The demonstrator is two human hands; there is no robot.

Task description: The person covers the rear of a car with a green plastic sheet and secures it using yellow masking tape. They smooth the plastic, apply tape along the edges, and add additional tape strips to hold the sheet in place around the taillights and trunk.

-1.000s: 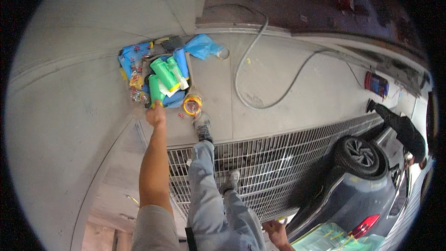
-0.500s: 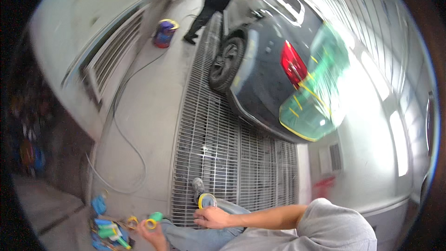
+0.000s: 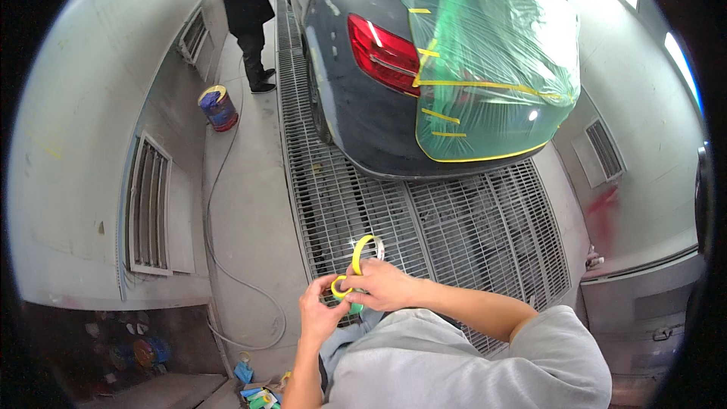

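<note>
My left hand [image 3: 318, 312] and my right hand [image 3: 385, 286] meet low in the middle of the view. Between them is a small roll of yellow-edged green masking film [image 3: 335, 287]; my left fingers grip one side and my right fingertips touch the other. A larger yellow masking tape roll [image 3: 357, 251] stands up from my right hand, which holds it as well. Some green film shows beneath the fingers. Ahead is a dark grey car [image 3: 352, 125] with a red tail light [image 3: 382, 53]. Green masking film [image 3: 496, 117] covers its rear, held by yellow tape strips.
A co-worker [image 3: 246, 0] in dark clothes stands beside the car. A hose [image 3: 216, 250] runs along the floor from near a blue and red bucket [image 3: 219, 112]. Floor grating [image 3: 363, 212] lies under the car. Several green rolls and blue scraps [image 3: 261, 396] lie at lower left.
My left hand has risen from the pile at lower left with the film roll and met my right hand. The view has turned, bringing the car's rear more squarely ahead.
</note>
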